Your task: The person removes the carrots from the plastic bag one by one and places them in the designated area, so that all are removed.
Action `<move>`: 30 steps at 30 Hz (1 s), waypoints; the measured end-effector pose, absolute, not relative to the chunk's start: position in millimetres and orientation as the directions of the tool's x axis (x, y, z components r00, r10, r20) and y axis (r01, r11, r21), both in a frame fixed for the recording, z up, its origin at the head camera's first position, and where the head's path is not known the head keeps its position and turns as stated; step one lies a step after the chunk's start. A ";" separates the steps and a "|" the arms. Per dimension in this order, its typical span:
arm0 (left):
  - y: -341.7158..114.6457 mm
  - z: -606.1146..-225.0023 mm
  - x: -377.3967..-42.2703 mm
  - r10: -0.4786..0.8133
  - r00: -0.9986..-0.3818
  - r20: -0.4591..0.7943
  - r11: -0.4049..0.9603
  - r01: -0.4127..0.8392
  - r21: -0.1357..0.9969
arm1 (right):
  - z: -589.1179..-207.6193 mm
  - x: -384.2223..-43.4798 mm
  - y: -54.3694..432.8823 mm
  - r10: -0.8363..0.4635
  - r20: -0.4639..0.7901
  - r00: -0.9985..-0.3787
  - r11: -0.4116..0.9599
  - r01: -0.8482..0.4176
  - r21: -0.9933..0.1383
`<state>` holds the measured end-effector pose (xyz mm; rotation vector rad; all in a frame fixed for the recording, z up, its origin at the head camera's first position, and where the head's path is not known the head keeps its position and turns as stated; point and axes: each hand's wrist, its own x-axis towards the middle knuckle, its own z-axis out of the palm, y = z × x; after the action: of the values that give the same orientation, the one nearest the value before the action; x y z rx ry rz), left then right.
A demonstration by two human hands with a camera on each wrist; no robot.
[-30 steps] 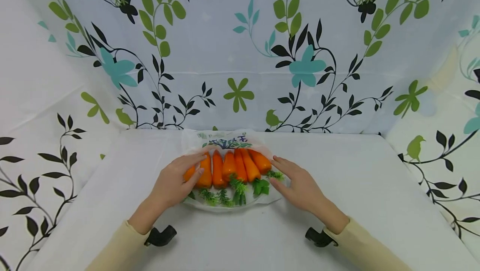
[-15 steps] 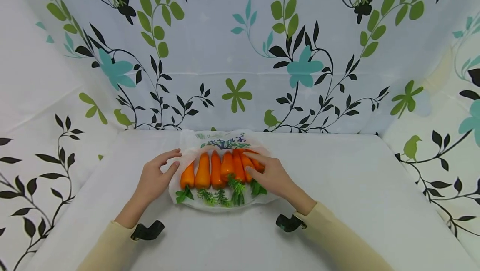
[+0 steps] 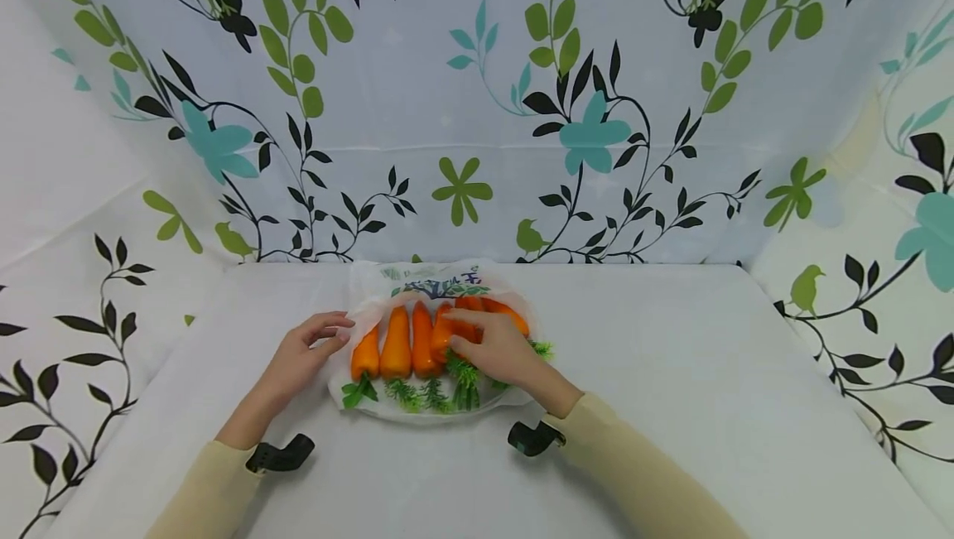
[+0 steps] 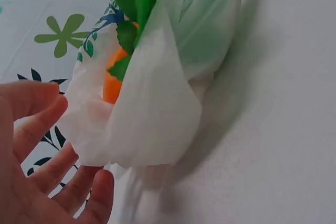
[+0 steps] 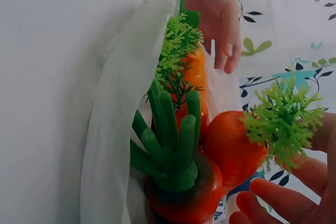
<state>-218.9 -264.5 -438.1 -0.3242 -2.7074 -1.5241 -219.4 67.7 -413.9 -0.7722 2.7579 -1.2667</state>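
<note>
Several glossy orange toy-like carrots with green leafy tops lie side by side in an open, thin white plastic bag. My right hand reaches over the carrots right of the middle, thumb and fingers spread, covering part of them. In the right wrist view its loosely bent fingers are right beside a carrot with a frilly light-green top. My left hand is at the bag's left end, holding nothing. Its fingers are relaxed and apart, close to the crumpled plastic, in the left wrist view.
The bag lies on a white-covered table near its back edge. A white cloth printed with leaves, flowers and birds hangs behind. Each wrist wears a black camera mount.
My right hand has moved left from the bag's right end to over the carrots. The left hand has drawn back left from above the leftmost carrots to beside the bag.
</note>
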 end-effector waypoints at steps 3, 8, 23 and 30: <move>-268.9 -440.9 -219.2 0.213 -0.975 0.059 0.456 0.153 0.877 | -413.7 -220.9 62.2 -0.447 0.151 -0.882 0.556 -0.406 -0.726; -270.1 -445.4 -221.0 0.243 -0.969 0.034 0.477 0.150 0.866 | -412.4 -221.8 56.6 -0.452 0.106 -0.886 0.567 -0.377 -0.732; -272.4 -447.6 -224.3 0.240 -0.971 -0.011 0.464 0.105 0.880 | -420.6 -220.6 49.7 -0.391 0.115 -0.913 0.557 -0.334 -0.760; -272.9 -451.7 -226.6 0.232 -0.973 0.002 0.468 0.113 0.877 | -426.6 -219.6 46.9 -0.334 0.140 -0.932 0.538 -0.310 -0.784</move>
<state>-226.6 -272.9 -451.7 -0.3297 -2.7902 -1.6515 -219.6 46.9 -426.6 -0.5726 2.7311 -1.3834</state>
